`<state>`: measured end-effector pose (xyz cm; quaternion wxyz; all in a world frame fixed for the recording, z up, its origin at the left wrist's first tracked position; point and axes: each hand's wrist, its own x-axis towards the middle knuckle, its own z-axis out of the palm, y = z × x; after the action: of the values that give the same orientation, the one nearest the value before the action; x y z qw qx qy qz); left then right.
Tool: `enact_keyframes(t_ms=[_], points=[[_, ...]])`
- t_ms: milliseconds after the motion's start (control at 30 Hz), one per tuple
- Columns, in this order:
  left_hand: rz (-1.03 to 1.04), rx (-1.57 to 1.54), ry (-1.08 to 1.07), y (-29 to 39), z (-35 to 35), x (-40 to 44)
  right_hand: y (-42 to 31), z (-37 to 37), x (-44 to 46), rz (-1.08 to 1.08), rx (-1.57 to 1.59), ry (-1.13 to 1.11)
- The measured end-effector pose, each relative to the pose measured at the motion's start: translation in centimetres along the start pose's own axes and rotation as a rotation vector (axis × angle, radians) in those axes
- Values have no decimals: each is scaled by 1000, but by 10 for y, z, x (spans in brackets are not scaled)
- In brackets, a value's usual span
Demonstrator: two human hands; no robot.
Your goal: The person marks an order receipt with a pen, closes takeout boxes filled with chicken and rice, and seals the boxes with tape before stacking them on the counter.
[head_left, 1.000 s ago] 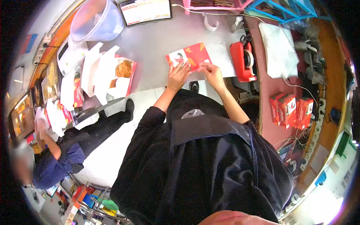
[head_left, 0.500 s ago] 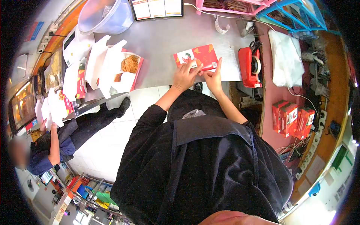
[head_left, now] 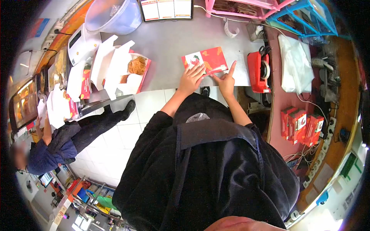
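Observation:
A red and white food box [head_left: 214, 57] lies closed on the metal counter in front of me, printed with a chicken picture. My left hand [head_left: 190, 80] rests on its near left part, fingers stretched flat over the lid. At the near right edge is my right hand [head_left: 226, 82], its index finger pointing away from me and its thumb at the box's edge; the other fingers are curled. Neither hand visibly holds anything. To the left stands an opened box [head_left: 143, 79] with fried chicken [head_left: 137, 66] inside.
A red tape dispenser [head_left: 254, 73] stands right of the box on the metal counter [head_left: 165, 48]. Plastic bags [head_left: 295, 65] and several red boxes [head_left: 297, 125] are farther right. A menu display [head_left: 166, 9] and a bucket [head_left: 115, 17] are behind. A co-worker [head_left: 50, 148] handles another box at left.
My left fingers have flattened over the box lid; the small white printed label at their tips no longer shows. My right hand has turned slightly. The co-worker's hands have shifted at their box.

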<state>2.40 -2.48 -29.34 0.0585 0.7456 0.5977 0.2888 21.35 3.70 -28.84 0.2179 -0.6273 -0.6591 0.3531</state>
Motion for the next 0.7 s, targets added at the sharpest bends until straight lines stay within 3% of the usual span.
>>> enact_keyframes(t_ms=[100,200,267,300,367,400,433,467,533,600,667,700], points=[[-146,-71,175,0,6,-34,-3,-26,9,122,-226,-51],[-478,-199,316,7,-21,-69,-43,-44,26,-584,-574,-13],[-966,-692,727,0,-7,-115,-90,-24,44,-991,-494,-9],[-1205,-747,879,-20,-7,-137,-75,2,64,-1042,-415,-403],[-1520,-742,1059,-69,-34,-186,-65,60,90,-942,-395,-688],[-1565,-768,1085,-90,-49,-197,-66,64,96,-1078,-516,-654],[-1480,-662,977,-93,-64,-196,-67,67,100,-1217,-628,-605],[-1562,-714,942,-89,-89,-176,-73,52,95,-1177,-646,-617],[-1530,-811,639,-121,-105,-183,-92,10,77,-1058,-617,-591],[-1472,-852,644,-134,-107,-187,-97,-27,55,-903,-514,-515],[-1527,-837,610,-135,-109,-182,-129,-129,12,-601,-555,-493],[-1508,-803,590,-132,-107,-179,-110,-161,-4,-535,-558,-386]])
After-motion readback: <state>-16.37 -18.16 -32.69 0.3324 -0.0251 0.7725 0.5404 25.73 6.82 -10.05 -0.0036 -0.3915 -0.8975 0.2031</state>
